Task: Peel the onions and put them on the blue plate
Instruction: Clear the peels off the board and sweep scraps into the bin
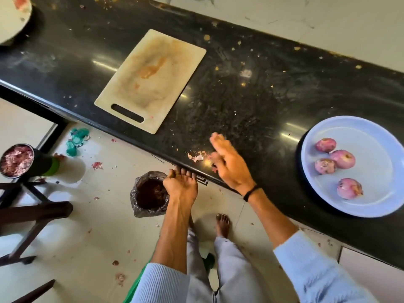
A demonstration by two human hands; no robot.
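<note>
right hand [229, 169], fingers straight, by peel scraps [196, 156]; left hand [181, 185] cupped at counter [240, 95] edge, contents unclear; four onions [342, 159] on blue plate [371, 132].

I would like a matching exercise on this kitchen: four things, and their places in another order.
1. cutting board
2. peeled onions
3. heap of peel scraps
4. bin

a. on the blue plate
b. on the floor
c. in the middle of the counter
d. at the counter edge, by the right hand

Pairs: 1-c, 2-a, 3-d, 4-b
</note>
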